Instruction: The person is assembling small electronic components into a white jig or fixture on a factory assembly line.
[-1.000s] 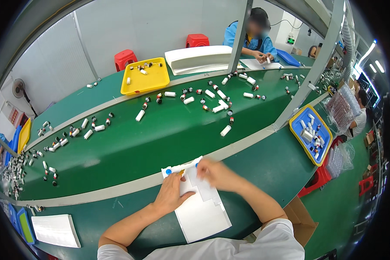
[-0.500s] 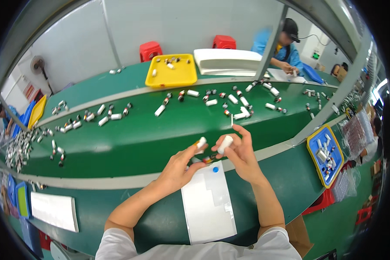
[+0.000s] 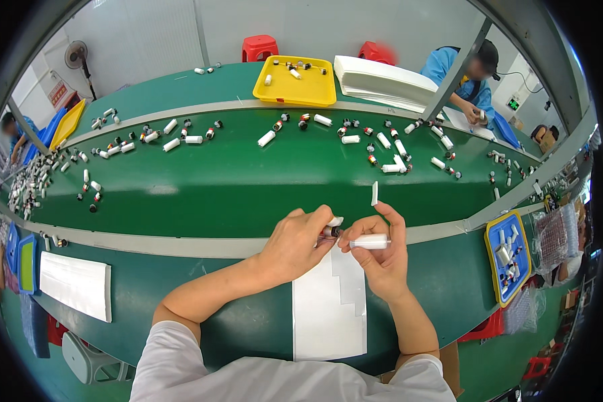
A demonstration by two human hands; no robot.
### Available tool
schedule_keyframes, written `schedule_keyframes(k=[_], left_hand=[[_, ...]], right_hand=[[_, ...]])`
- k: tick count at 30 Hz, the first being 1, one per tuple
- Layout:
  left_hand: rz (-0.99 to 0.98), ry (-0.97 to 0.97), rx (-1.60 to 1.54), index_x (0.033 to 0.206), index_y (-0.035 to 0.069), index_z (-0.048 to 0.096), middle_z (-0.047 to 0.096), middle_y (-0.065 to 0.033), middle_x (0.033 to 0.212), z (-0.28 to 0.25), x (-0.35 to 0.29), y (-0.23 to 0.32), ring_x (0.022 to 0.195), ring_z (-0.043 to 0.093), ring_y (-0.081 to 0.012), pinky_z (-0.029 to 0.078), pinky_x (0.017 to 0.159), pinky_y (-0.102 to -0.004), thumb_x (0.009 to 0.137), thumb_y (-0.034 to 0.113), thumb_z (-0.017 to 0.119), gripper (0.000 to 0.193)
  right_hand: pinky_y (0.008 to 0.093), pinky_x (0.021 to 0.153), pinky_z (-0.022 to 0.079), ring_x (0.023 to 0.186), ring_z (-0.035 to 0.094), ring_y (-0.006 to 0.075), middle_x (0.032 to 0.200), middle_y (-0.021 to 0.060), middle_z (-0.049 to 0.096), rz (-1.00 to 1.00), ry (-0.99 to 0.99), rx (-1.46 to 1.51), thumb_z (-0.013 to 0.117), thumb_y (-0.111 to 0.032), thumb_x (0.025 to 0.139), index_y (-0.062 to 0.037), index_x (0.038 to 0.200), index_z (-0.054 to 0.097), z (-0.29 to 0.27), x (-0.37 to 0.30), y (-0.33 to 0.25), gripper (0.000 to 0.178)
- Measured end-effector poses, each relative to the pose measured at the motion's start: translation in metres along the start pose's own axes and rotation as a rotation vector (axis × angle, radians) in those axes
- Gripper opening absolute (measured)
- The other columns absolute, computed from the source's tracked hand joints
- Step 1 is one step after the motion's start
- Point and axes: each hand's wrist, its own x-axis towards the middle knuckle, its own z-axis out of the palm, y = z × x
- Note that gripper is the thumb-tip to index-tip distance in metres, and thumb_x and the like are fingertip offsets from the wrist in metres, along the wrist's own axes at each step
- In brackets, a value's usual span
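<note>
A white sheet [image 3: 318, 321] lies near, maybe for easy reach. Over its far end, the left hand [image 3: 291, 244] pinches a small dark part [image 3: 329, 231] and the right hand [image 3: 385, 258]'s fingers clamp a white tube [image 3: 371, 242], likely so neither rolls off. More tubes [image 3: 266, 139] lie farther, on the green belt [image 3: 234, 191].

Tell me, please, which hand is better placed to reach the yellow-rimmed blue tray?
Probably the right hand: it is on the side nearer the blue tray, though it holds a white cylinder.

Illegible green sign [image 3: 513, 104], red notice [image 3: 59, 92] on walls [image 3: 530, 106]
</note>
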Motion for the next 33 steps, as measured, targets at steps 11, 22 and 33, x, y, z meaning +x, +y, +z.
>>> schedule_keyframes(k=[11, 22, 33], left_hand=[[-0.487, -0.421, -1.004, 0.122, -0.004, 0.061, 0.072, -0.0105, 0.102, 0.004, 0.009, 0.003, 0.086, 0.071, -0.0161, 0.052, 0.067, -0.0251, 0.096, 0.003, 0.059, 0.027], [-0.662, -0.294, -1.346, 0.127, -0.002, 0.060, 0.068, -0.0128, 0.110, 0.018, 0.006, 0.004, 0.093, 0.072, -0.0205, 0.054, 0.068, -0.0265, 0.093, -0.001, 0.063, 0.034], [-0.218, -0.012, -0.680, 0.119, -0.002, 0.065, 0.056, -0.0050, 0.096, 0.032, 0.000, 0.003, 0.085, 0.065, -0.0147, 0.053, 0.068, -0.0257, 0.087, -0.005, 0.069, 0.032]], right_hand=[[0.0426, 0.093, 0.048, 0.103, 0.059, 0.0239, 0.107, 0.0153, 0.057, -0.127, -0.039, -0.094, 0.059, 0.003, 0.092, -0.0065, 0.148, 0.014, -0.022, 0.001, -0.002, 0.072], [0.0288, 0.092, 0.036, 0.100, 0.049, 0.0100, 0.110, 0.0010, 0.056, 0.122, 0.376, 0.210, 0.069, -0.007, 0.091, -0.0043, 0.101, 0.062, -0.022, -0.009, 0.001, 0.013], [0.0257, 0.085, 0.037, 0.093, 0.049, 0.0110, 0.096, -0.0016, 0.053, 0.225, 0.290, 0.024, 0.073, -0.011, 0.089, -0.0040, 0.089, 0.065, -0.013, -0.015, 0.030, 0.010]])
